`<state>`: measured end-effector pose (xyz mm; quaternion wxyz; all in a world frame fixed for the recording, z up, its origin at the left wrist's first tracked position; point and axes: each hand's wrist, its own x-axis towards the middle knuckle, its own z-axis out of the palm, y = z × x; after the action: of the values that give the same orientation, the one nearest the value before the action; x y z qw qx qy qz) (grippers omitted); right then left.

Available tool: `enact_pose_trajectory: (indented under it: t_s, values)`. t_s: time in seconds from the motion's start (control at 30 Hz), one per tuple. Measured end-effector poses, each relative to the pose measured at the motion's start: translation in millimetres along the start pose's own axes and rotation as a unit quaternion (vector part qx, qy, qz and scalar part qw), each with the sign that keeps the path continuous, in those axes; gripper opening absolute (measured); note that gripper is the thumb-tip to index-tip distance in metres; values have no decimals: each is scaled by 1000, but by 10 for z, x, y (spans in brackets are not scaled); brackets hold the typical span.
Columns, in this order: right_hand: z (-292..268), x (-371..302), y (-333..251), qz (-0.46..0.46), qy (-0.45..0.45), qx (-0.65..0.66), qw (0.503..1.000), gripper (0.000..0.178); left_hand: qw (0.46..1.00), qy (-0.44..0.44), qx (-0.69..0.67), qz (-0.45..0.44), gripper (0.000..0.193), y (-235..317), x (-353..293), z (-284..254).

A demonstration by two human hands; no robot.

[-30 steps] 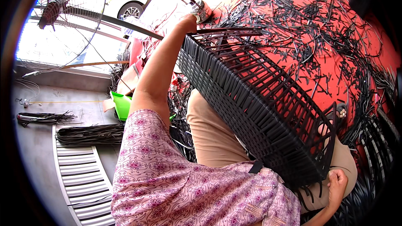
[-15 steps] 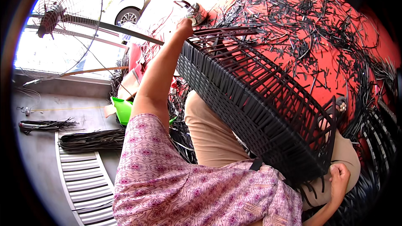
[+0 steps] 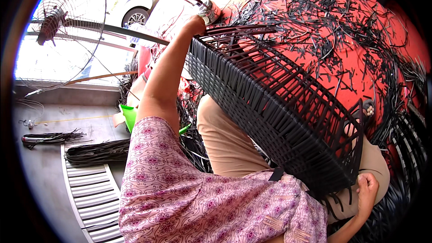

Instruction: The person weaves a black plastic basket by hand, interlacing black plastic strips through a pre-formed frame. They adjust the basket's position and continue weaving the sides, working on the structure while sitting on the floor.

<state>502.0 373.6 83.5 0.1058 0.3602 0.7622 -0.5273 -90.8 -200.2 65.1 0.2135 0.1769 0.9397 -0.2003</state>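
A black woven wicker frame (image 3: 265,108), like a side of a basket or a piece of furniture, lies slanted across my lap. Its near side is densely woven from flat strips, while the far side shows open dark bars. At the far left corner of the frame is my left hand (image 3: 195,25), arm stretched out; its fingers are mostly hidden. By the near right corner, my right hand (image 3: 368,188) is closed, fingers curled in; whatever they hold is hidden. Short loose black strips (image 3: 334,202) hang from that corner, beside the right hand.
Cut strips (image 3: 324,31) litter the red floor covering (image 3: 342,63). Beyond my left hand stands a can-like item (image 3: 209,12) with a dark loop. On the left are a fan (image 3: 51,24), a green plastic thing (image 3: 129,116), strip bundles (image 3: 96,152) and a white slatted panel (image 3: 92,193).
The woven frame and my left hand sit slightly farther left in the picture. My right hand stays curled by the near corner, nearly unmoved.
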Motion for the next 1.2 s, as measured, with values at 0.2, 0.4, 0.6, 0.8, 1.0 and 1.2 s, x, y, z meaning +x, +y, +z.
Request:
enact_pose_trajectory:
  t_s: [0.2, 0.4, 0.6, 0.8, 1.0, 1.2]
  values:
    - [9, -29, -16, 11, 6, 5, 1000, 17, 990, 20, -114, -80, 30, 126, 21, -79]
    - [28, -52, 8, 24, 14, 18, 999, 17, 980, 119, -72, -140, 17, 577, -137, -243]
    - [37, -42, -51, 23, 6, 11, 1000, 17, 988, 117, 41, -95, 20, 809, -371, -265]
    - [37, -55, -83, 19, 0, 10, 1000, 14, 970, 148, -58, -184, 21, 767, -344, -67]
    - [58, -77, 2, 16, 9, 25, 1000, 11, 964, 177, -67, -184, 24, 604, -104, 174]
    - [64, -87, 14, 11, 22, 19, 1000, 11, 972, 144, 7, -188, 24, 861, -364, -125]
